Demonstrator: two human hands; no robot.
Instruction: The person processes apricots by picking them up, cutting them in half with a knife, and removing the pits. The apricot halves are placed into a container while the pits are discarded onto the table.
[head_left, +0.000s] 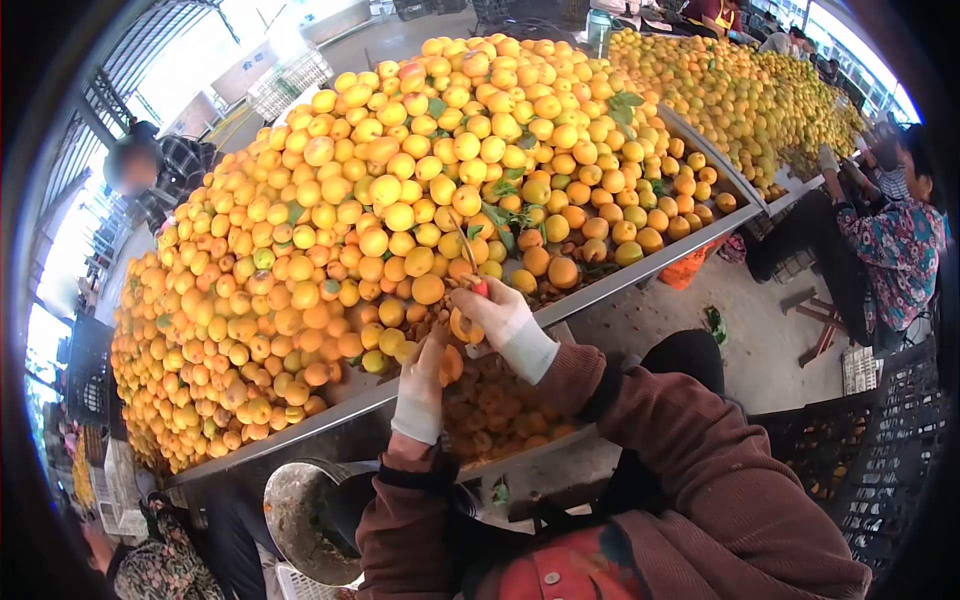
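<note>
Orange cut fruit (463,326): between the right hand (494,314) and the left hand (423,374), just under the right fingers, at the bench's near edge.
Right grip: gloved, pinching a red-handled tool (480,288); a thin curved part rises beside it.
Left grip: gloved, fingers bent, next to a second orange piece (451,366); whether they pinch it, I cannot tell.
Bench (650,264): metal-rimmed, heaped with yellow-orange fruit (400,190) and scattered green leaves (625,103).
Under the rim: a heap of orange pieces (505,412).
Near the left sleeve: 1 stained bucket (300,505).
Right side: black crate (880,450), and 1 person in a floral top (900,255).
</note>
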